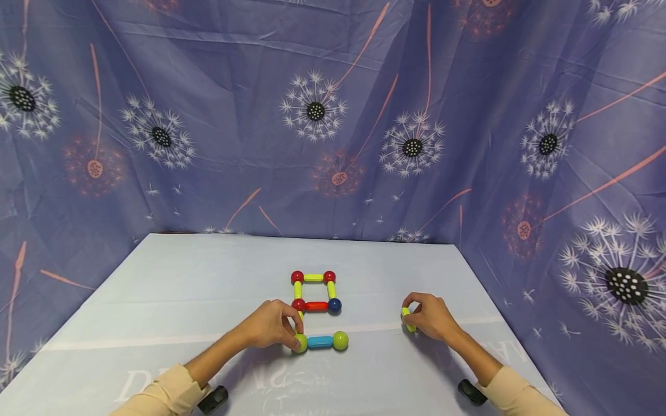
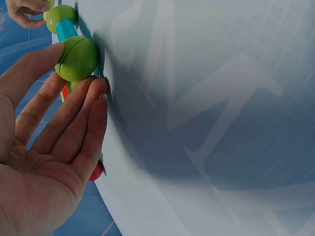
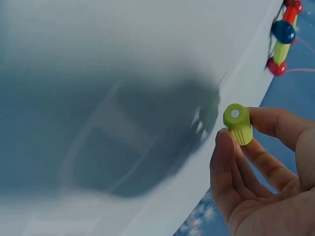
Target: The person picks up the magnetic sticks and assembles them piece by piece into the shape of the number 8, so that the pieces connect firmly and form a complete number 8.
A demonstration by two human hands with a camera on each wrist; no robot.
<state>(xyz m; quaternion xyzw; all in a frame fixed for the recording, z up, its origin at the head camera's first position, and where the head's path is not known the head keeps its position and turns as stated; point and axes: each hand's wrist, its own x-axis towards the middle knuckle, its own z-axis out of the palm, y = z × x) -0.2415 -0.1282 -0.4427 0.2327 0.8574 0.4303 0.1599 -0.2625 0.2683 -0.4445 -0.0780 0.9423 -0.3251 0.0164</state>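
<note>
A frame of magnetic rods and balls lies on the table. Three red balls [image 1: 329,277], a dark blue ball [image 1: 335,305], yellow-green rods [image 1: 314,278] and a red rod [image 1: 316,306] form its square. Below, a light blue rod [image 1: 319,342] joins two green balls. My left hand [image 1: 270,325] pinches the left green ball [image 2: 78,61] between thumb and fingers, partly covering the rod that runs up to the square. Off to the right, my right hand [image 1: 430,316] holds a loose yellow-green rod [image 3: 241,130] by its sides, its round end with a silver dot facing the wrist camera.
A white cloth with faint lettering covers the table [image 1: 208,260]. Purple dandelion-print curtains [image 1: 250,115] stand along the back and sides. Black wrist devices [image 1: 472,393] hang by both sleeves. The right hand casts a shadow on the cloth.
</note>
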